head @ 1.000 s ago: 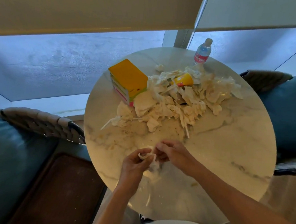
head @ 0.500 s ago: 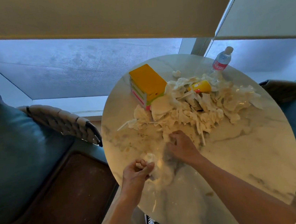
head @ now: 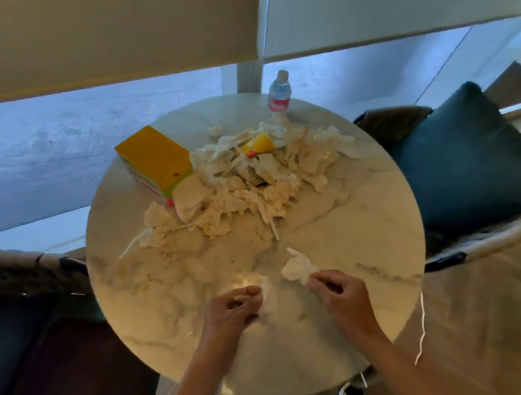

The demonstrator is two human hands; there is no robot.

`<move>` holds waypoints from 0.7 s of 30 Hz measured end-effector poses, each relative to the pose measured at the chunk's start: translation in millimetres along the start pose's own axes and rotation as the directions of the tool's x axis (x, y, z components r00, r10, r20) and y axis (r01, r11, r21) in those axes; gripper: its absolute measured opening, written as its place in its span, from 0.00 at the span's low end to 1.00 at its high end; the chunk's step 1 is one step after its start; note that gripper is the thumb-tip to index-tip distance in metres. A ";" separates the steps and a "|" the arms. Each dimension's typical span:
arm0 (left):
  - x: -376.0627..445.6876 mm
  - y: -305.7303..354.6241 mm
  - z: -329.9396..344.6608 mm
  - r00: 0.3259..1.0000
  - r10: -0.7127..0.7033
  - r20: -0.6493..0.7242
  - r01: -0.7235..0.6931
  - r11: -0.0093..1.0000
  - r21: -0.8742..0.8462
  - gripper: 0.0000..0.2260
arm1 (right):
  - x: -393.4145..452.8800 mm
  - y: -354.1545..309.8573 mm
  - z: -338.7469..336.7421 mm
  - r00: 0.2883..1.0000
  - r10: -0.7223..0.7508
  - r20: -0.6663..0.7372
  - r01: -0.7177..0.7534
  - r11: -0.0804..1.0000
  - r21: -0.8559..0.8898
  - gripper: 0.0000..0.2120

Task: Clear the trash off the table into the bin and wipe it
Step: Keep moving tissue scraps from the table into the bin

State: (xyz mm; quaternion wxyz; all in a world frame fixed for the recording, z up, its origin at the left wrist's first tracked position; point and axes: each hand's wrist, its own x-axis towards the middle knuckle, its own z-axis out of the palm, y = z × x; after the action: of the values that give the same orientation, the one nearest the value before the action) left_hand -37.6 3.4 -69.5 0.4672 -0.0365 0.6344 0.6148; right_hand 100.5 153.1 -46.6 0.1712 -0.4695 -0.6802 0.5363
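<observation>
nearby, left grip [head: 236, 308] pinches a scrap [head: 263, 287], right grip [head: 336, 288] pinches a tissue [head: 297, 265] over the tabletop [head: 350, 220]. behind: trash [head: 251, 179], box [head: 155, 162], cup [head: 257, 145], bottle [head: 279, 96] reading "fresh".

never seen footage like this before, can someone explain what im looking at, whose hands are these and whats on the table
The single picture comes from a camera worn on a person's head, looking down at their own bare hands. No machine is involved. Below is a round marble table holding a pile of crumpled tissues, a yellow paper cup lying in it, a yellow box and a water bottle. The left hand grips a wad of tissue; the right hand pinches another tissue piece.
</observation>
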 end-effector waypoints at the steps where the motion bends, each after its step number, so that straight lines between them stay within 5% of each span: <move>1: -0.4 -2.1 12.4 1.000 0.000 0.030 -0.001 0.999 0.044 0.05 | -2.4 6.9 -12.8 0.999 0.021 -0.024 -0.021 1.000 0.009 0.05; 11: -11.4 -37.1 149.9 0.973 0.014 0.232 -0.091 0.941 0.327 0.07 | -18.5 78.2 -155.2 0.935 0.242 -0.258 -0.208 0.966 0.153 0.08; 16: -19.1 -68.4 224.4 0.964 -0.011 0.267 -0.098 0.916 0.389 0.13 | -18.9 125.1 -223.7 0.905 0.351 -0.240 -0.303 0.929 0.214 0.12; 21: -24.2 -113.1 283.0 0.966 -0.034 0.255 -0.079 0.903 0.423 0.19 | -19.7 191.5 -278.1 0.884 0.441 -0.158 -0.430 0.898 0.096 0.14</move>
State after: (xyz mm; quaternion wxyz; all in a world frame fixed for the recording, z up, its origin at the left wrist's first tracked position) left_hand 201.2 193.7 -84.0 0.5345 0.1543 0.6887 0.4649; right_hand 402.3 292.0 -109.9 0.1194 -0.6503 -0.5237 0.5372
